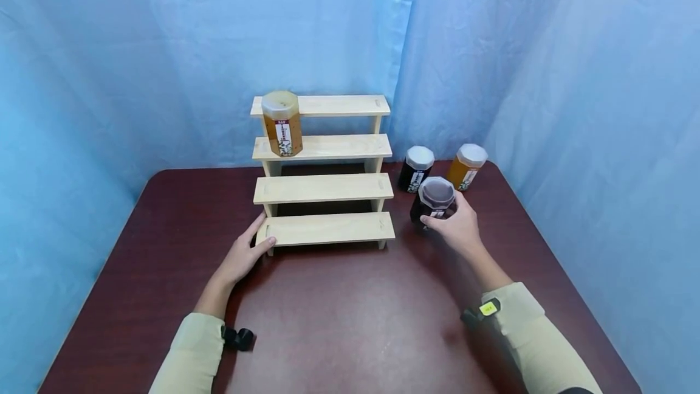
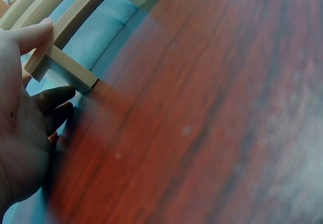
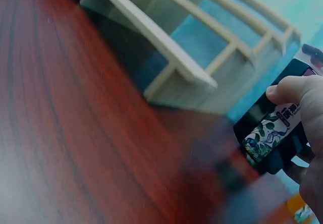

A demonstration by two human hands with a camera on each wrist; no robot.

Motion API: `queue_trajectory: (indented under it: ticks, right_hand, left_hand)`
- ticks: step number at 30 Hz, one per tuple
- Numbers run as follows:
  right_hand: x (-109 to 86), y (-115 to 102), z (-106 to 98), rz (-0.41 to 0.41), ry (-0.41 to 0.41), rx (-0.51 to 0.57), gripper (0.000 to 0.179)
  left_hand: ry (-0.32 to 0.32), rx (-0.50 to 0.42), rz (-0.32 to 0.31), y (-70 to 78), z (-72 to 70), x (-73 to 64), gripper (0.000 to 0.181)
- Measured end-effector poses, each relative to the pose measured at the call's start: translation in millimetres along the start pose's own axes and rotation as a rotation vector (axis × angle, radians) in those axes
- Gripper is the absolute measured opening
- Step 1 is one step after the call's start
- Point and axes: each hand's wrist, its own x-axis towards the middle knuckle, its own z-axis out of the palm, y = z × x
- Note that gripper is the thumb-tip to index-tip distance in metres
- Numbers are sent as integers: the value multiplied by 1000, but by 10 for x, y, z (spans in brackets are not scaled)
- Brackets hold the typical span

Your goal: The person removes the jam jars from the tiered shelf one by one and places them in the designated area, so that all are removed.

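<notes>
A pale wooden shelf with several steps [image 1: 325, 188] stands on the table. At the left end of its lowest step, my left hand [image 1: 243, 257] holds the board, thumb on top and the other fingers at the side. My right hand [image 1: 459, 224] grips a dark jar [image 1: 436, 193] with a whitish octagonal lid, right of the shelf. In the right wrist view the thumb presses the side of this dark jar [image 3: 272, 128], by its leafy label. Whether the jar's base touches the table I cannot tell. An amber jar [image 1: 282, 129] stands upright on the shelf's second step from the top, at the left.
Behind the held jar stand another dark jar [image 1: 417, 169] and an amber jar [image 1: 466, 167], both white-lidded, near the table's back right corner. Blue curtains [image 1: 191, 59] hang behind and beside the dark red-brown table [image 1: 339, 315].
</notes>
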Motion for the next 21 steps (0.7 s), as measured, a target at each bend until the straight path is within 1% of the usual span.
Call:
queue_trajectory:
  ticks: [3,6,10,15,19,21]
  right_hand:
    - [27,120,26,39,-33,-7,83]
    - [41,228,64,58,-55,-3,84]
    - [40,347,87,68,-42,10,84]
    - [65,399,90,78,-36,5,84]
    - [96,398,85,83,-67,-1,86]
    - [110,396,66,79,-99,26,87]
  left_hand:
    - [2,0,3,2,-3,-5,78]
    - [3,1,6,5,-2,-13,78]
    - [-6,5,3,16,15,-12,78]
    - [-3,1,-4,14,21,-14,77]
    - [3,3,-6,6,7,-11,77]
    - [6,3,-6,12,6,-7,77]
